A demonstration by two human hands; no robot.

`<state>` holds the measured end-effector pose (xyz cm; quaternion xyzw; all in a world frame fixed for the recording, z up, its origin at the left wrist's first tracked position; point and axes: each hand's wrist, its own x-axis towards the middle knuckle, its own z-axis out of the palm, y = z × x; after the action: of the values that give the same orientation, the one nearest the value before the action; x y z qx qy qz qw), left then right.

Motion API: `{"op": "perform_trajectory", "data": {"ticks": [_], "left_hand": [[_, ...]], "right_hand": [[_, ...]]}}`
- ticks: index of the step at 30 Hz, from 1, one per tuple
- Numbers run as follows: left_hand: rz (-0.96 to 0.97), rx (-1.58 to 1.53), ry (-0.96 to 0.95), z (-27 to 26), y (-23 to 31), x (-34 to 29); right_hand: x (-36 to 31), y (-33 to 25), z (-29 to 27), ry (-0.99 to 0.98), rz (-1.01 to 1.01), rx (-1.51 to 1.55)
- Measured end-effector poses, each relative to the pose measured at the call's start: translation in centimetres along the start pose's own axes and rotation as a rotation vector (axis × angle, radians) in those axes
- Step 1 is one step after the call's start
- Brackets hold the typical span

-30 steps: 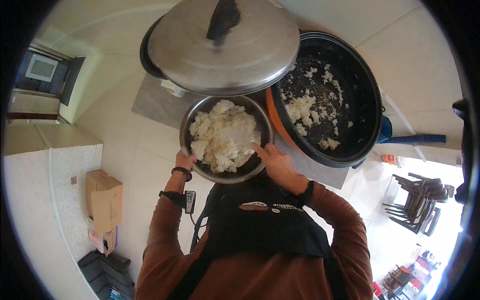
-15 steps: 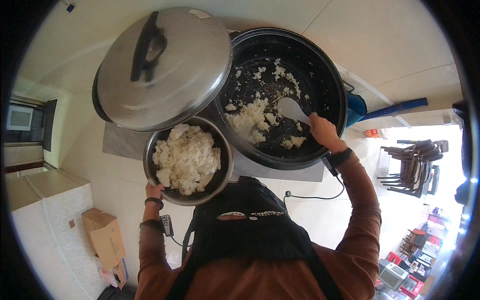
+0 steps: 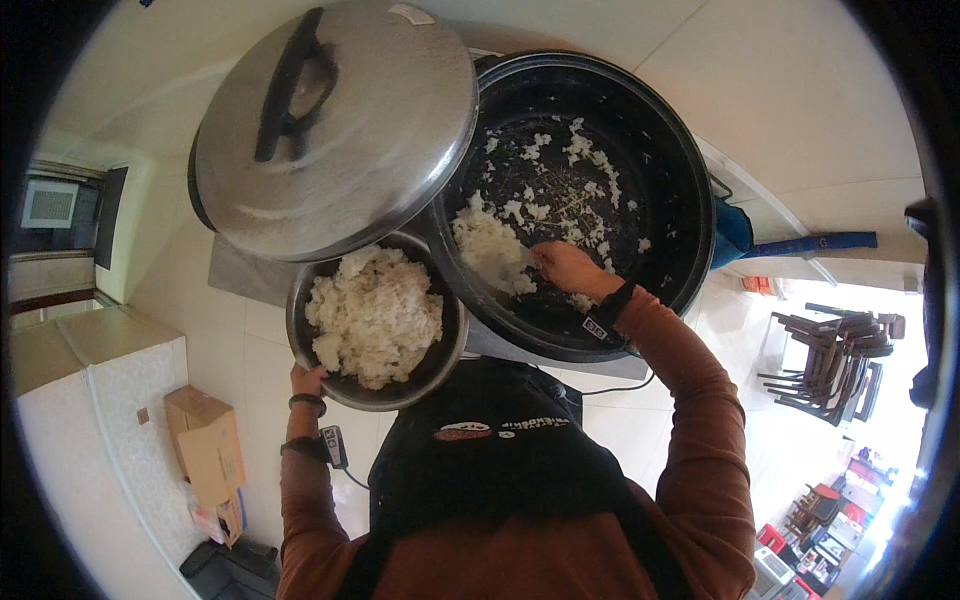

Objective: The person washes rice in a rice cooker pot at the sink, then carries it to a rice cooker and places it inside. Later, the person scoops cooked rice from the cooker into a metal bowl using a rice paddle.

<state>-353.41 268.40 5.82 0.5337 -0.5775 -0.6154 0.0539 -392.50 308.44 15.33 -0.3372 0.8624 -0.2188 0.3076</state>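
Note:
My left hand (image 3: 308, 382) grips the left rim of a steel bowl (image 3: 436, 368) heaped with cooked white rice (image 3: 372, 315). The bowl is held close against the near side of a wide black pot (image 3: 655, 160). Inside that pot my right hand (image 3: 572, 268) is closed round the handle of a pale rice paddle (image 3: 517, 263). The paddle's blade is at a clump of rice (image 3: 483, 232) by the pot's left wall, and rice partly hides it. Loose grains and small lumps are scattered over the pot's dark bottom.
A large steel lid (image 3: 370, 130) with a black handle covers a second dark vessel left of the pot, overlapping the pot's rim. Both stand on a grey surface (image 3: 240, 272). Stacked chairs (image 3: 835, 360) are at the right, a cardboard box (image 3: 205, 445) at the lower left.
My right hand has moved left across the pot with the paddle, from the right side to the rice clump at the left wall. The left hand still holds the bowl.

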Motion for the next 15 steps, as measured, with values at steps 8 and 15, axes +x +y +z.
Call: {"op": "perform_trajectory", "data": {"ticks": [8, 15], "left_hand": [[-0.038, 0.068, 0.005, 0.2, 0.6, 0.2], [-0.033, 0.170, -0.045, -0.4, 1.4, 0.5]], "right_hand": [[-1.2, -0.1, -1.4, -0.220, 0.139, 0.560], [-4.2, -2.7, -3.0, -0.208, 0.247, 0.803]]}}
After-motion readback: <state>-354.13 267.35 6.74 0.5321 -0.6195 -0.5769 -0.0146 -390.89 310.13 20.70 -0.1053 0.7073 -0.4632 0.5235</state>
